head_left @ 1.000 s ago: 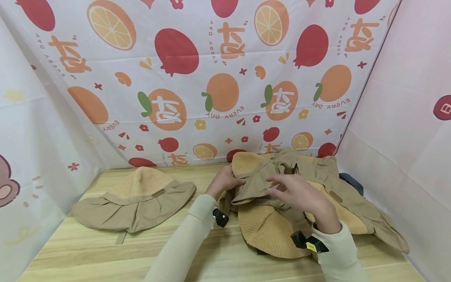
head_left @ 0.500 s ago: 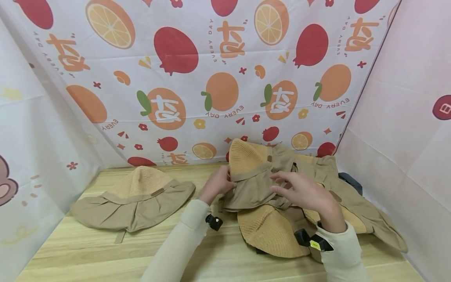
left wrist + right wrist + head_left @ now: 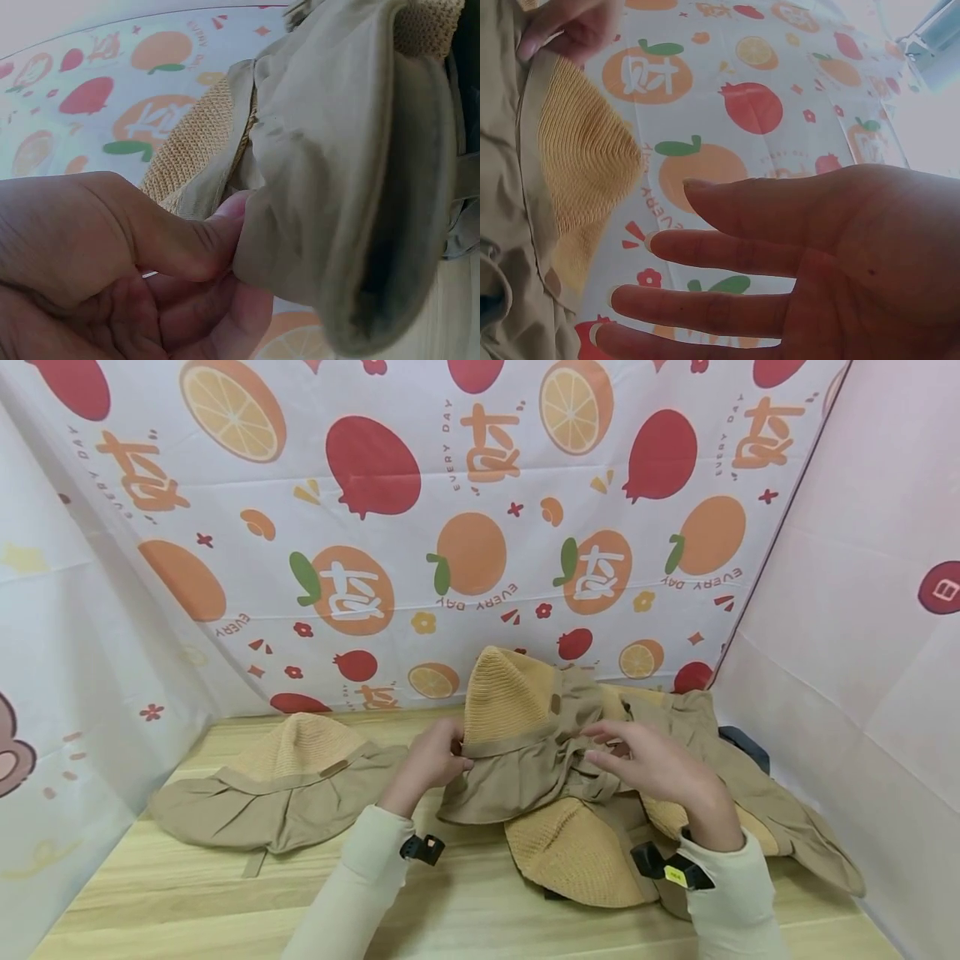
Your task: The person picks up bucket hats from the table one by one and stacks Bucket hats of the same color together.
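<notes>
Fruit-print backdrop (image 3: 408, 539); left hand (image 3: 429, 758) pinches hat (image 3: 517, 745), crown (image 3: 504, 697) up, brim (image 3: 495, 789) slanting.

Head view: from above, facing forward and down, taking in desk (image 3: 465, 910), left grip (image 3: 427, 760), right grip (image 3: 656, 768) and cloth (image 3: 412, 485) farther off. Left wrist view: close beside the left grip, facing the hat (image 3: 510, 710). Right wrist view: close to the right grip (palm side shown), facing the cloth. All three share hat and cloth.

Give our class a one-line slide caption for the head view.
Left hand pinches the brim of one hat, empty right hand hovers close, and another hat lies apart on the wooden table.
</notes>
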Available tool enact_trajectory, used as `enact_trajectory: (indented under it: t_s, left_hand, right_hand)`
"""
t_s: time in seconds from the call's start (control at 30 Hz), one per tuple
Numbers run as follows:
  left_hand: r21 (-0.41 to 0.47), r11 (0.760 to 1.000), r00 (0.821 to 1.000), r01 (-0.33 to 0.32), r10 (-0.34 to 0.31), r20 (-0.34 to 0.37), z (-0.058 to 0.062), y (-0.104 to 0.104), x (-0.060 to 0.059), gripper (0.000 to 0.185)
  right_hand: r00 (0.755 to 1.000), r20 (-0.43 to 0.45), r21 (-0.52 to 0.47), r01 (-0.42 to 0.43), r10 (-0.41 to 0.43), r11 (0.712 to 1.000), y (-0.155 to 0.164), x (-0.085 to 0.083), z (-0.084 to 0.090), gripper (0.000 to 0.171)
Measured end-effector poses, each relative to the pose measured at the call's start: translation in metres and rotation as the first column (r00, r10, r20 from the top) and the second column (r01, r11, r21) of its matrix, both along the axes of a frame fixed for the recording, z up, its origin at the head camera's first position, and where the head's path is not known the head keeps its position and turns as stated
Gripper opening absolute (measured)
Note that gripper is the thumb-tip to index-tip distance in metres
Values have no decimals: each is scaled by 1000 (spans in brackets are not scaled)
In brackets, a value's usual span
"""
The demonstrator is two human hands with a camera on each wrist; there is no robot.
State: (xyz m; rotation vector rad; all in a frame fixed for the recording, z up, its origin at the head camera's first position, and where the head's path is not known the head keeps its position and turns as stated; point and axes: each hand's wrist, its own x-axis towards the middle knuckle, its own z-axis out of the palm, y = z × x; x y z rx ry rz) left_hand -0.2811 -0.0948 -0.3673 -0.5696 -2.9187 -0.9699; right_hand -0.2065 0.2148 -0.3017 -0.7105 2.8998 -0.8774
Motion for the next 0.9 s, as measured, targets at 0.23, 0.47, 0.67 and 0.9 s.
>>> enact_trajectory:
  t_s: [0.23, 0.47, 0.67, 0.9]
  left_hand:
    - [-1, 998, 998, 66, -66, 19, 9, -18, 13, 5]
    - [-52, 997, 998, 59, -58, 20, 13, -35, 25, 16]
    - [-31, 996, 997, 78, -77, 22, 12, -48, 29, 17]
    - [-40, 994, 995, 99, -100, -20, 8, -70, 32, 17]
  right_hand:
    - [1000, 3, 12, 5, -5, 1000, -1, -1, 1, 37]
    - [1000, 0, 18, 2, -2, 1000, 0, -2, 0, 35]
    - [1000, 1, 14, -4, 4, 1000, -2, -1, 1, 35]
    - [1000, 12, 22, 9, -9, 1000, -1, -2, 1, 38]
